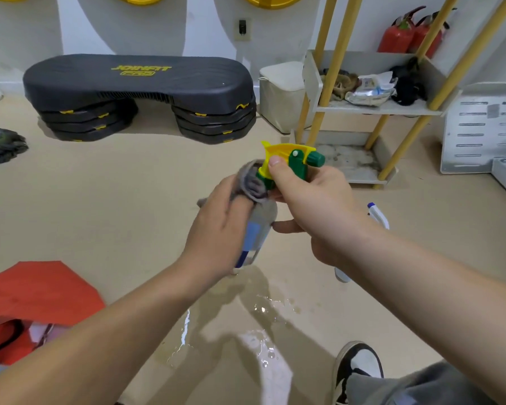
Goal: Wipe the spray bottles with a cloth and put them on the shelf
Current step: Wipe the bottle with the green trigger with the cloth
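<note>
My right hand (310, 206) grips the yellow and green trigger head of a clear spray bottle (257, 238) with a blue label, held above the floor. My left hand (219, 229) presses a grey cloth (251, 182) around the bottle's neck and shoulder. A second spray bottle (377, 214), white with a blue tip, lies on the floor behind my right forearm and is mostly hidden. The shelf (377, 108), with yellow posts and pale boards, stands at the back right.
Water is pooled on the beige floor (263, 311) below my hands. A black step platform (140, 95) stands at the back, a white bin (281, 95) beside the shelf, red fire extinguishers (403, 33) behind it, a red bag (32, 302) at left, my shoe (357, 363) at lower right.
</note>
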`<state>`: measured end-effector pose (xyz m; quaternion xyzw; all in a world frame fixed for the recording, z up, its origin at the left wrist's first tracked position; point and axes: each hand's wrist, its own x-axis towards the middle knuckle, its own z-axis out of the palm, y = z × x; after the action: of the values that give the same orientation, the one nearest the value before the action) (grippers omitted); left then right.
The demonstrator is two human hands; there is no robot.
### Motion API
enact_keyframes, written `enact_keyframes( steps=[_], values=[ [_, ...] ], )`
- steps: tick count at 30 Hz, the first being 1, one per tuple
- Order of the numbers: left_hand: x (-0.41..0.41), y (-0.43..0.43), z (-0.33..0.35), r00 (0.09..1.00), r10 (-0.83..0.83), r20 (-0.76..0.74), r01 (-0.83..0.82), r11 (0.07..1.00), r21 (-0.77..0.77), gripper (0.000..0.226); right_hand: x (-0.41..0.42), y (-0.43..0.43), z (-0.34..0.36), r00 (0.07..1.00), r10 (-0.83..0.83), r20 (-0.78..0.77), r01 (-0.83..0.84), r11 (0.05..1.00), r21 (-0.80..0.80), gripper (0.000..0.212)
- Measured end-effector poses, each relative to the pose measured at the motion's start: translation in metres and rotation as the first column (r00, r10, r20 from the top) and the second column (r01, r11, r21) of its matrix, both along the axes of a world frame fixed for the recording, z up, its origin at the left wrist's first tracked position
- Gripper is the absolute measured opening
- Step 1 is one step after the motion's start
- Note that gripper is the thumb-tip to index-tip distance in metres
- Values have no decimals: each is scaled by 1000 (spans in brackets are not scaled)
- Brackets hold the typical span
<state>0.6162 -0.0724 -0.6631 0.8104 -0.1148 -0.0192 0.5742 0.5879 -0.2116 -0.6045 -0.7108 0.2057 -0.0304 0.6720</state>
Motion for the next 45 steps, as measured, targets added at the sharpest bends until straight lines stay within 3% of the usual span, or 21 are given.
enact_keyframes(
  steps=[2,4,5,7,9,11,14,16,17,19,20,22,24,28,31,33,36,38,41,43,45],
  values=[
    [8,3,0,939,49,-340,-88,991,-99,32,2,-5,1,1000,-25,0,25,1000,-3,31],
    [9,3,0,889,54,-455,-102,991,-83,32,3,-10,1,999,-41,-2,41,999,31,27],
    [5,0,-1,921,61,-385,-92,994,-63,30,3,-11,1,999,-42,-7,42,998,52,26],
    [-8,-8,-2,1000,0,2,0,996,85,23,3,-11,-2,999,-39,-20,41,996,77,27],
    [-15,-13,-2,939,-101,328,-15,943,334,23,1,-6,-3,999,-30,-19,32,995,91,26],
    [-7,-10,2,925,-83,371,-46,944,327,29,1,-1,-2,999,-34,-17,36,993,115,24],
    [9,1,-4,1000,11,10,-11,1000,26,23,3,-1,0,998,-64,-15,65,995,76,26],
    [18,3,-6,927,75,-368,-122,987,-105,27,5,-5,-1,997,-77,-18,78,995,60,25],
    [17,1,-4,893,90,-441,-145,985,-93,29,5,-6,-1,997,-75,-22,76,995,62,25],
    [6,-5,-2,951,90,-295,-108,993,-43,27,5,-7,-4,998,-60,-36,62,995,75,24],
    [1,-8,-4,995,54,-80,-51,998,45,24,5,-6,-5,998,-51,-43,54,995,86,25],
    [-9,-10,-6,948,-87,305,-9,954,301,25,4,-3,-7,998,-36,-50,42,992,120,25],
    [-2,-7,-6,924,-89,371,-30,953,302,23,4,0,-7,999,-24,-44,30,992,124,24],
    [15,6,-7,989,3,-147,-19,994,-105,28,6,-6,0,999,-54,-10,54,995,78,23],
    [11,-2,2,929,62,-365,-124,981,-148,29,8,-15,2,995,-97,-15,98,991,86,25],
    [-1,-13,8,981,46,-186,-66,992,-105,22,7,-16,1,996,-92,-22,93,991,100,24],
    [-8,-20,2,941,-62,332,-38,958,285,29,4,-11,-3,998,-46,-37,51,989,142,24],
    [0,-15,0,932,-60,358,-57,950,308,31,4,-6,-4,999,-33,-36,38,988,151,23],
    [8,-3,-12,983,-69,169,45,989,144,34,5,-7,-3,997,-76,-28,79,988,136,23],
    [9,1,-23,996,36,-86,-42,997,-60,30,8,-12,-2,991,-133,-30,136,979,150,26],
    [9,2,-31,918,104,-383,-174,973,-152,30,10,-18,0,983,-178,-33,181,969,170,29]
  ],
)
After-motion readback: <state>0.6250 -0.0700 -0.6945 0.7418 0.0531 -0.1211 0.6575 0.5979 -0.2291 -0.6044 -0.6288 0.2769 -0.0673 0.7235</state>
